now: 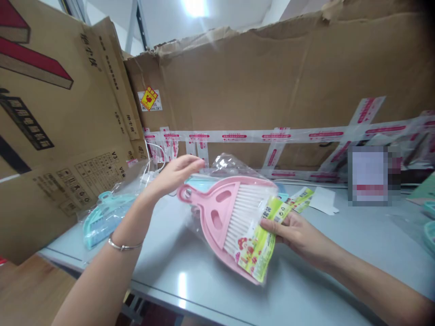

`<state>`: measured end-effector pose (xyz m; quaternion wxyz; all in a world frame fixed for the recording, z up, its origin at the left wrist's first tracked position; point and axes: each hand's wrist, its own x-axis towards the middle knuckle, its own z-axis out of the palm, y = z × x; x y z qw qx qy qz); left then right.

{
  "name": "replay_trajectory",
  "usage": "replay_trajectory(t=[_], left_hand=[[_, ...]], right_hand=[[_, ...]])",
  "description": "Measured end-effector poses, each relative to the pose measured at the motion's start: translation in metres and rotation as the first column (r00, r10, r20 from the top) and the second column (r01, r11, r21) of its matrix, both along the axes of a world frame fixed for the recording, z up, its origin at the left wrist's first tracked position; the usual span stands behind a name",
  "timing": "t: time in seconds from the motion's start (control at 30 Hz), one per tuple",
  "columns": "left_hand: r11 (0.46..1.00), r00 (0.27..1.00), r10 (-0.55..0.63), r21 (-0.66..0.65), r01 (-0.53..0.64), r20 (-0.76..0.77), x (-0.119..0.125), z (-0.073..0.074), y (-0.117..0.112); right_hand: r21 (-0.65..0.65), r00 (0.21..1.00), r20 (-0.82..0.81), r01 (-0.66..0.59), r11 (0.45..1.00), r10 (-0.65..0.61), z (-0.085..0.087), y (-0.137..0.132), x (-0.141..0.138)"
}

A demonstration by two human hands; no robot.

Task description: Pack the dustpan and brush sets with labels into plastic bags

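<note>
A pink dustpan and brush set (217, 210) with white bristles is tilted above the table in a clear plastic bag. A green and yellow printed label (258, 246) runs along its wide edge. My right hand (288, 231) grips this labelled edge, thumb in front and fingers behind. Beyond the handle end, my left hand (181, 172) has its fingers stretched out and holds nothing; whether the fingertips touch the bag, I cannot tell. Partly hidden behind the pink set is a light blue piece (200, 182). Another bagged teal dustpan set (107, 215) lies left of my left forearm.
Tall cardboard walls (238, 90) close off the back and left of the grey table (159, 267). White paper (322, 200) lies behind my right hand. Teal items (430, 231) sit at the far right edge. A white cable (156, 145) hangs at the back left.
</note>
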<state>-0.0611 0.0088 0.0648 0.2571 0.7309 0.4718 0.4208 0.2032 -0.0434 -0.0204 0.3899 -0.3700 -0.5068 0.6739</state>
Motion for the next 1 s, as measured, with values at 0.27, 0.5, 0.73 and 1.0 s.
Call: replay_trajectory(t=[0.27, 0.5, 0.73, 1.0], left_hand=[[0.891, 0.893, 0.439, 0.081, -0.447, 0.099, -0.053, -0.007, 0.026], [0.466, 0.599, 0.746, 0.415, -0.781, 0.291, -0.182, -0.021, 0.027], [1.000, 0.971, -0.007, 0.019, 0.002, 0.239, -0.003, -0.056, 0.016], [0.943, 0.673, -0.166, -0.084, 0.322, 0.721, 0.057, -0.055, 0.018]], right_hand=[[-0.014, 0.990, -0.038, 0.132, 0.991, -0.133, -0.004, 0.006, 0.007], [-0.105, 0.911, -0.125, 0.382, 0.918, -0.394, -0.011, 0.033, 0.021], [-0.095, 0.882, -0.225, 0.404, 0.910, -0.415, -0.005, 0.027, 0.010], [0.025, 0.934, 0.006, 0.357, 0.934, -0.357, -0.002, 0.048, 0.057]])
